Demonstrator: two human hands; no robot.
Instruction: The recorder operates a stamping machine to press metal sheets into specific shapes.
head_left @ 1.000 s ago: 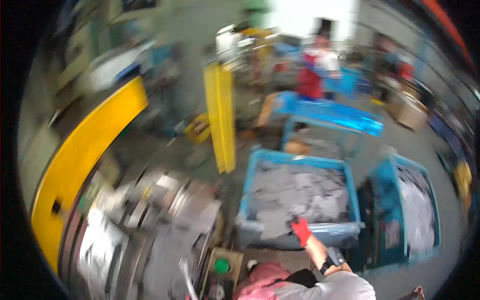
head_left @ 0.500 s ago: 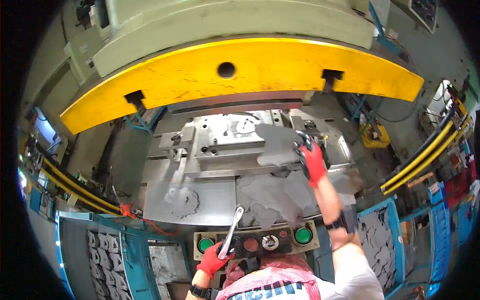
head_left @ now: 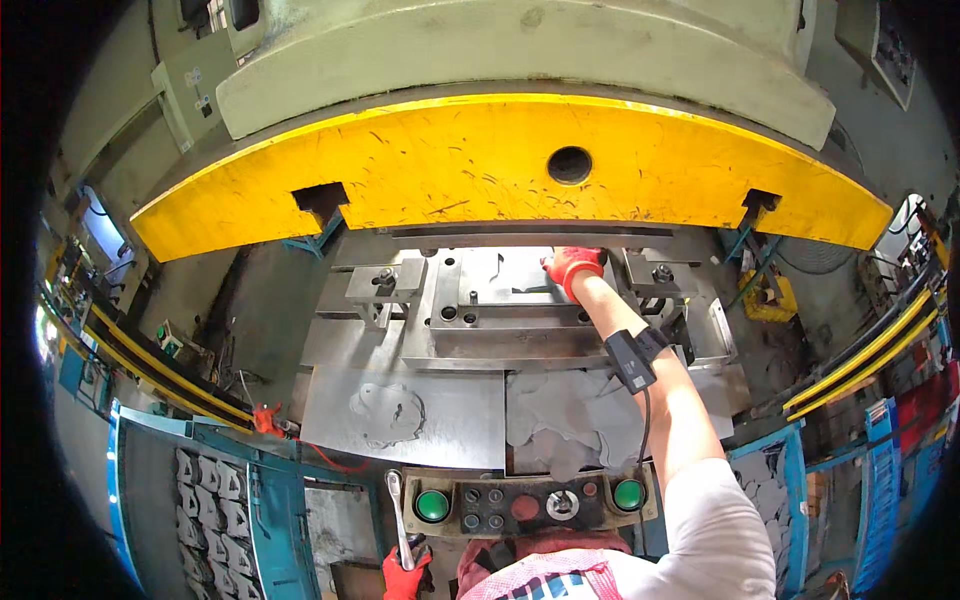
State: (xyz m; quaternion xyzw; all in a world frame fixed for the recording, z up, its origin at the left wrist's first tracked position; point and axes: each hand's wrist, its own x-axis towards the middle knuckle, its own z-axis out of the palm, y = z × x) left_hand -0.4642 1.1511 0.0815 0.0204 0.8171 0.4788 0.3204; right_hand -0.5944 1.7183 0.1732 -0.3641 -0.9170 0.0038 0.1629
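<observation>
My right hand [head_left: 572,268], in a red glove, reaches deep under the yellow press ram [head_left: 500,170] and rests on a flat grey metal sheet blank [head_left: 505,280] lying on the die [head_left: 500,315]. Whether the fingers grip the blank or only press on it I cannot tell. A black band sits on that forearm. My left hand [head_left: 403,573], also red-gloved, is low at the frame's bottom, closed around the handle of a long silver wrench [head_left: 397,515] that stands next to the control panel [head_left: 520,502].
Two green buttons [head_left: 432,504] flank the panel. Loose grey blanks [head_left: 560,420] lie on the press table's right half, a steel plate [head_left: 400,415] on its left. Blue bins of stamped parts [head_left: 205,495] stand lower left and right. Yellow guard rails run along both sides.
The view swung from the bins to the press. My right hand has pushed further in, onto the die. My left hand with the wrench has dropped lower.
</observation>
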